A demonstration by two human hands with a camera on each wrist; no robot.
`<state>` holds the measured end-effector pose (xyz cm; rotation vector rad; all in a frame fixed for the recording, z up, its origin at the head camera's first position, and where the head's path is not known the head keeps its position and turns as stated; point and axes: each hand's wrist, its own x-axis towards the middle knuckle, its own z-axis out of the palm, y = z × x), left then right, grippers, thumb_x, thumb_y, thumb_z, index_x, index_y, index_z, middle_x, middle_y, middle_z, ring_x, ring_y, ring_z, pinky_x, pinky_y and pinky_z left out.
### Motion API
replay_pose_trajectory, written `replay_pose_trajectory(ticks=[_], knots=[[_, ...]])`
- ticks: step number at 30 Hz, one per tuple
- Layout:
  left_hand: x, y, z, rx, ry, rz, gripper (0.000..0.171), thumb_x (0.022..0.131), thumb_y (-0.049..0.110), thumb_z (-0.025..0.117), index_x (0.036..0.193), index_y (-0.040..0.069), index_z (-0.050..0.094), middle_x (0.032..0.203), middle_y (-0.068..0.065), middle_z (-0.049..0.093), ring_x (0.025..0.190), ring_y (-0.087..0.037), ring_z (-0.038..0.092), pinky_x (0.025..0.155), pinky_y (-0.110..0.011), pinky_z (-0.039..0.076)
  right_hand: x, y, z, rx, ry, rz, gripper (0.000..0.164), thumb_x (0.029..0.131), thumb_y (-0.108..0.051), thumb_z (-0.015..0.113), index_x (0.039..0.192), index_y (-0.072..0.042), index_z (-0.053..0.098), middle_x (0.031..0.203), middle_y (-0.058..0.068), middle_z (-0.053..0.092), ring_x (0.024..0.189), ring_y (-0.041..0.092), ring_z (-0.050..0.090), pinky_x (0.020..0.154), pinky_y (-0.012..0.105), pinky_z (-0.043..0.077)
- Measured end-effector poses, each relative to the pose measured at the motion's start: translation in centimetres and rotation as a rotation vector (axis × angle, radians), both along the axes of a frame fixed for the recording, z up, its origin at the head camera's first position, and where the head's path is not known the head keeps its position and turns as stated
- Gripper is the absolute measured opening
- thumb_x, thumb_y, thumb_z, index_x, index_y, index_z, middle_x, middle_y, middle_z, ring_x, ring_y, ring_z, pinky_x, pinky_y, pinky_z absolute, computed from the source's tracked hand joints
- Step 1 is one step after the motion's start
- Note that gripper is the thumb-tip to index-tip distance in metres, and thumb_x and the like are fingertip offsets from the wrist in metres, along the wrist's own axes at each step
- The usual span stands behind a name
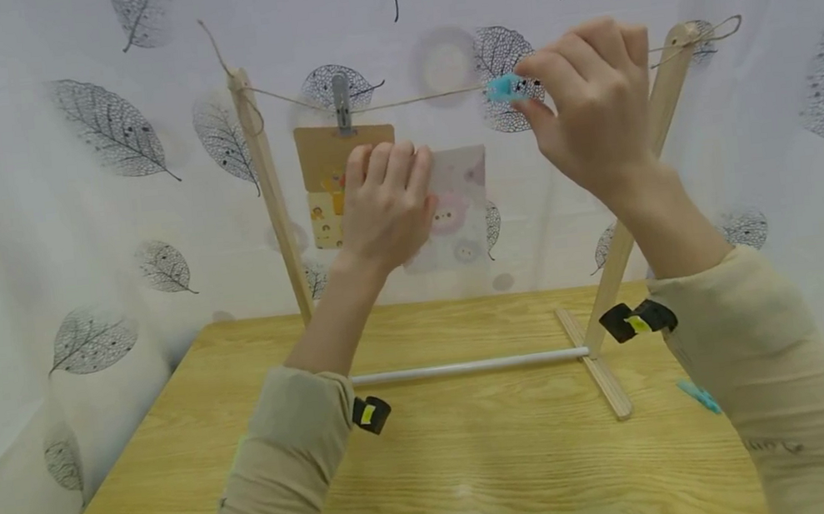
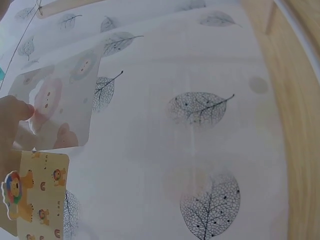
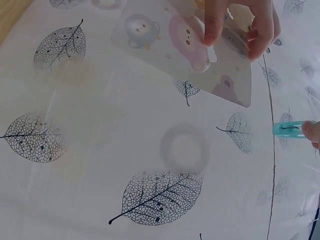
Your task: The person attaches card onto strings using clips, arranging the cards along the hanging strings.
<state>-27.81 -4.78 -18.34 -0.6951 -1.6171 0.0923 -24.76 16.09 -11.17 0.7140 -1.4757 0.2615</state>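
My right hand [image 1: 595, 99] pinches a teal clothespin [image 1: 503, 88] at its tail end, with the other end at the twine [image 1: 433, 98]. My left hand [image 1: 387, 205] holds a pale card [image 1: 466, 234] with pastel cartoon animals, thumb on one face and fingers behind the upper edge. That card hangs below the twine, its top edge lower than the line. Just left of it, a grey clip [image 1: 342, 101] on the twine holds a brown and yellow lion card [image 2: 52, 175], which my left hand partly covers in the head view.
The twine runs between a left wooden post [image 1: 275, 213] and a right wooden post [image 1: 670, 96]. A white rod [image 1: 469, 366] joins the stand low down, over the wooden table [image 1: 477, 443]. Another teal clothespin [image 1: 698, 396] lies at the right. A leaf-print curtain [image 1: 374, 35] hangs behind.
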Motion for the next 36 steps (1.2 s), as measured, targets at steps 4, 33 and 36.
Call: replay_pose_trajectory(ticks=[4,33,36], knots=[[0.0,0.0,0.1,-0.012,-0.008,0.018,0.029,0.081,0.020,0.057,0.105,0.002,0.058,0.098,-0.012,0.054,0.091,-0.029,0.047,0.087,-0.043,0.034,-0.4,0.1,0.4,0.038,0.023,0.003,0.012,0.076,-0.007,0.073,0.085,-0.001,0.067,0.082,0.016,0.065,0.086,0.035,0.048,0.081,0.047,0.029],[-0.9,2.6,0.8,0.055,0.066,0.089,0.028,0.088,0.003,0.037,0.108,0.003,0.057,0.101,-0.011,0.054,0.096,-0.027,0.047,0.091,-0.043,0.033,-1.0,0.4,1.9,0.215,-0.072,0.017,0.014,0.075,-0.005,0.074,0.085,0.002,0.068,0.080,0.016,0.066,0.085,0.033,0.049,0.083,0.045,0.032],[-1.1,2.9,0.8,0.061,0.080,0.098,0.027,0.088,0.003,0.038,0.108,0.003,0.057,0.101,-0.011,0.054,0.095,-0.027,0.047,0.090,-0.042,0.033,-0.8,0.3,1.9,0.233,-0.091,-0.001,0.014,0.077,-0.007,0.073,0.086,0.002,0.068,0.081,0.015,0.066,0.085,0.033,0.048,0.083,0.044,0.032]])
